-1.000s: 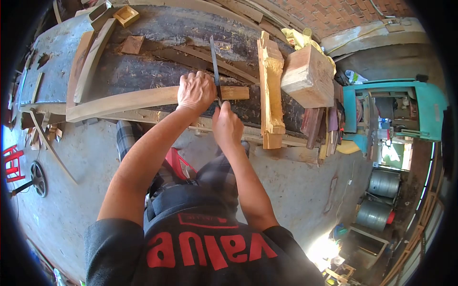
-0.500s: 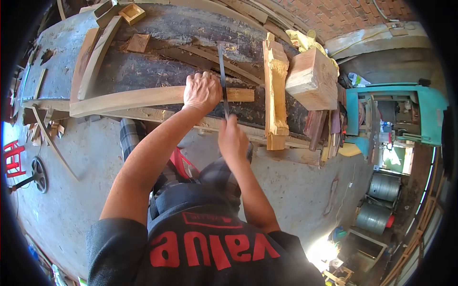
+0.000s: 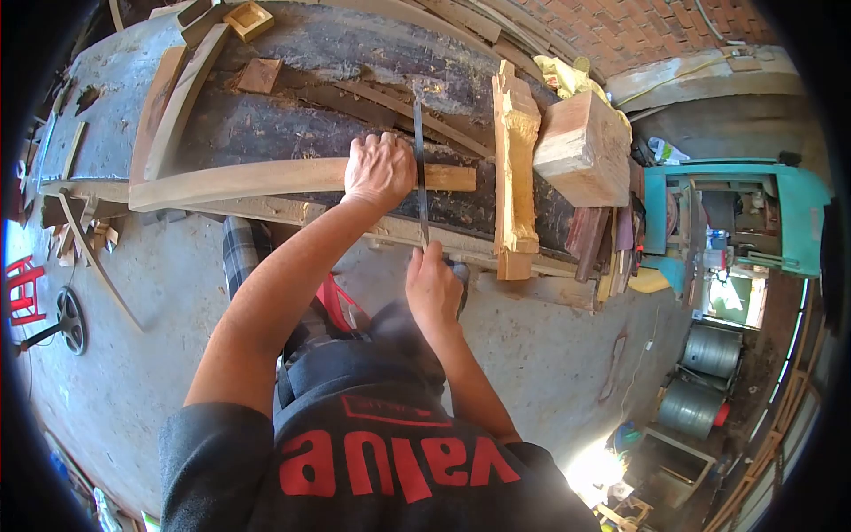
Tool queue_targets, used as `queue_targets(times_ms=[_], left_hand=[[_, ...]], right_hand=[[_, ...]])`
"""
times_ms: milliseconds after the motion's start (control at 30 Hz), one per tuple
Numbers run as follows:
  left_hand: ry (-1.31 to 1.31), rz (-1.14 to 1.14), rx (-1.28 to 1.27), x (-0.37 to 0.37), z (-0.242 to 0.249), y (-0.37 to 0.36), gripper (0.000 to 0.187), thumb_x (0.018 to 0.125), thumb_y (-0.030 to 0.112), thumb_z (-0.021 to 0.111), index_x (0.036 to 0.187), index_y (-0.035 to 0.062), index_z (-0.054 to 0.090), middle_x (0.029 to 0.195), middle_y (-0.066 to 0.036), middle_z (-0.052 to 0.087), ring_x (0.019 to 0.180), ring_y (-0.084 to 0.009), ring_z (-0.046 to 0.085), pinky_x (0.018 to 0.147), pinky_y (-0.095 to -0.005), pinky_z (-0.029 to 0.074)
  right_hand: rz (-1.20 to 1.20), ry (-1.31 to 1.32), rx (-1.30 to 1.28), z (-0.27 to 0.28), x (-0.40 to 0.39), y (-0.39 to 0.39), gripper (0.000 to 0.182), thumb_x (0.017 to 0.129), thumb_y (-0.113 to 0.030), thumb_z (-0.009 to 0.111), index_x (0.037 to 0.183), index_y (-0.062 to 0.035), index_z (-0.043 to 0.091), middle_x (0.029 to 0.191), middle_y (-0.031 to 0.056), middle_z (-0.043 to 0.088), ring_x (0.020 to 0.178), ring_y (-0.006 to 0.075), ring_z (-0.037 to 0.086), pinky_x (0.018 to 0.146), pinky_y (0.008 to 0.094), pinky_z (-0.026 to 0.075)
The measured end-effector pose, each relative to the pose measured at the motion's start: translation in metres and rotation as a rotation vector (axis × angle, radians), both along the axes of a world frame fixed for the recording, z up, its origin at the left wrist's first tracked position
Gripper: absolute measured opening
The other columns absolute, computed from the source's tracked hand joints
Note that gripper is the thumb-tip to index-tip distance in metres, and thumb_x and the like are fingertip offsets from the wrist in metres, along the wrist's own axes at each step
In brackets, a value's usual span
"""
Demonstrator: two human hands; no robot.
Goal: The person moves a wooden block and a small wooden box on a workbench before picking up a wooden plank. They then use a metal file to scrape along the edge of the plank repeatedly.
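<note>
A long, slightly curved wooden bar [image 3: 257,183] lies along the near side of the dark workbench [image 3: 266,133]. My left hand [image 3: 381,168] presses down on it near its right end, fingers curled over the far edge. Just right of those knuckles, the narrow dark blade of a hand saw [image 3: 420,142] crosses the bar, seen nearly edge-on. My right hand [image 3: 432,288] is closed round the saw's near end, in front of the bench edge; its handle is hidden in the fist. The bar's short end [image 3: 452,178] sticks out beyond the blade.
Right of the bar lies a carved yellowish wooden piece [image 3: 516,168], beside a large wood block [image 3: 585,146]. Two curved pieces [image 3: 182,106] rest at the left, with a small wooden box [image 3: 248,21] behind. A teal machine frame [image 3: 656,208] stands at the right.
My right hand has drawn the saw back toward my body, so the blade's far tip sits nearer. My left hand and the bar keep their places.
</note>
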State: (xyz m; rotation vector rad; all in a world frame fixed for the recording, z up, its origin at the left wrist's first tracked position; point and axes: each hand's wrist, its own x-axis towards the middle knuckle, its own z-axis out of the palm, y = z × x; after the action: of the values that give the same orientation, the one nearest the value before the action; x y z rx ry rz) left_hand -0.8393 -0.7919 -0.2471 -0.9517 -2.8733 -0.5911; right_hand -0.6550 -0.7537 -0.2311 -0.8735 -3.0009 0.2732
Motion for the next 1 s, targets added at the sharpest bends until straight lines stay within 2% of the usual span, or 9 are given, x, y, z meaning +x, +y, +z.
queue_targets(times_ms=[100, 200, 233, 300, 400, 567, 767, 867, 1000], left_hand=[[0.043, -0.019, 0.026, 0.002, -0.001, 0.000, 0.027, 0.094, 0.026, 0.047, 0.085, 0.0072, 0.064, 0.090, -0.011, 0.066, 0.091, -0.0302, 0.063, 0.082, -0.0462, 0.044], [0.022, 0.007, 0.020, 0.002, 0.003, -0.001, 0.028, 0.094, 0.027, 0.047, 0.085, 0.0071, 0.065, 0.091, -0.011, 0.066, 0.092, -0.0306, 0.063, 0.082, -0.0456, 0.044], [0.031, 0.004, 0.020, 0.002, 0.004, -0.001, 0.028, 0.094, 0.027, 0.047, 0.085, 0.0071, 0.065, 0.091, -0.011, 0.066, 0.092, -0.0306, 0.063, 0.082, -0.0456, 0.044], [0.013, 0.006, 0.004, 0.000, 0.003, 0.000, 0.027, 0.094, 0.027, 0.048, 0.085, 0.0073, 0.065, 0.091, -0.011, 0.066, 0.091, -0.0308, 0.064, 0.081, -0.0462, 0.045], [0.033, -0.007, 0.015, -0.002, -0.004, 0.000, 0.028, 0.094, 0.027, 0.048, 0.084, 0.0072, 0.064, 0.090, -0.012, 0.066, 0.090, -0.0313, 0.064, 0.080, -0.0478, 0.045], [0.034, 0.012, 0.021, 0.001, -0.001, 0.001, 0.026, 0.093, 0.027, 0.048, 0.085, 0.0072, 0.063, 0.092, -0.012, 0.066, 0.090, -0.0316, 0.064, 0.081, -0.0489, 0.044], [-0.015, -0.017, 0.004, 0.001, 0.007, -0.001, 0.027, 0.091, 0.024, 0.049, 0.086, 0.0051, 0.066, 0.093, -0.014, 0.066, 0.089, -0.0313, 0.064, 0.081, -0.0471, 0.045], [0.028, -0.030, 0.015, 0.001, 0.003, -0.001, 0.027, 0.091, 0.025, 0.049, 0.086, 0.0051, 0.066, 0.094, -0.014, 0.067, 0.089, -0.0309, 0.064, 0.081, -0.0469, 0.045], [0.046, 0.000, 0.020, 0.002, 0.002, 0.001, 0.027, 0.091, 0.025, 0.049, 0.086, 0.0050, 0.067, 0.094, -0.013, 0.067, 0.090, -0.0310, 0.064, 0.081, -0.0466, 0.045]], right_hand=[[0.076, 0.208, 0.052, -0.013, -0.041, 0.018, 0.022, 0.097, -0.026, 0.053, 0.090, -0.0060, 0.048, 0.059, 0.0155, 0.064, 0.054, 0.0337, 0.066, 0.046, 0.0453, 0.052], [0.099, 0.252, 0.054, -0.015, -0.059, 0.026, 0.021, 0.097, -0.026, 0.053, 0.091, -0.0063, 0.047, 0.059, 0.0153, 0.064, 0.054, 0.0340, 0.066, 0.046, 0.0455, 0.052], [0.096, 0.261, 0.054, -0.010, -0.048, 0.021, 0.021, 0.097, -0.026, 0.053, 0.091, -0.0063, 0.047, 0.059, 0.0153, 0.064, 0.054, 0.0340, 0.066, 0.046, 0.0455, 0.052], [0.025, 0.047, 0.005, 0.002, -0.013, 0.006, 0.019, 0.097, -0.023, 0.053, 0.093, -0.0060, 0.047, 0.061, 0.0155, 0.064, 0.057, 0.0349, 0.067, 0.047, 0.0452, 0.053], [0.005, 0.032, 0.004, 0.003, -0.001, 0.000, 0.017, 0.097, -0.021, 0.053, 0.094, -0.0054, 0.047, 0.061, 0.0157, 0.064, 0.058, 0.0358, 0.067, 0.049, 0.0453, 0.053], [0.109, 0.253, -0.014, -0.013, -0.067, 0.030, 0.017, 0.097, -0.021, 0.053, 0.095, -0.0047, 0.047, 0.061, 0.0161, 0.064, 0.058, 0.0372, 0.066, 0.050, 0.0477, 0.053], [0.014, 0.048, -0.056, 0.002, 0.016, 0.002, 0.020, 0.097, -0.025, 0.053, 0.094, -0.0060, 0.048, 0.058, 0.0165, 0.062, 0.055, 0.0360, 0.066, 0.047, 0.0479, 0.052], [0.097, 0.243, 0.001, -0.017, -0.035, 0.022, 0.020, 0.096, -0.025, 0.054, 0.096, -0.0060, 0.049, 0.058, 0.0166, 0.063, 0.055, 0.0354, 0.066, 0.047, 0.0469, 0.052], [0.088, 0.267, -0.014, -0.013, -0.052, 0.025, 0.020, 0.096, -0.025, 0.054, 0.098, -0.0062, 0.049, 0.059, 0.0174, 0.063, 0.056, 0.0356, 0.066, 0.048, 0.0465, 0.052]])
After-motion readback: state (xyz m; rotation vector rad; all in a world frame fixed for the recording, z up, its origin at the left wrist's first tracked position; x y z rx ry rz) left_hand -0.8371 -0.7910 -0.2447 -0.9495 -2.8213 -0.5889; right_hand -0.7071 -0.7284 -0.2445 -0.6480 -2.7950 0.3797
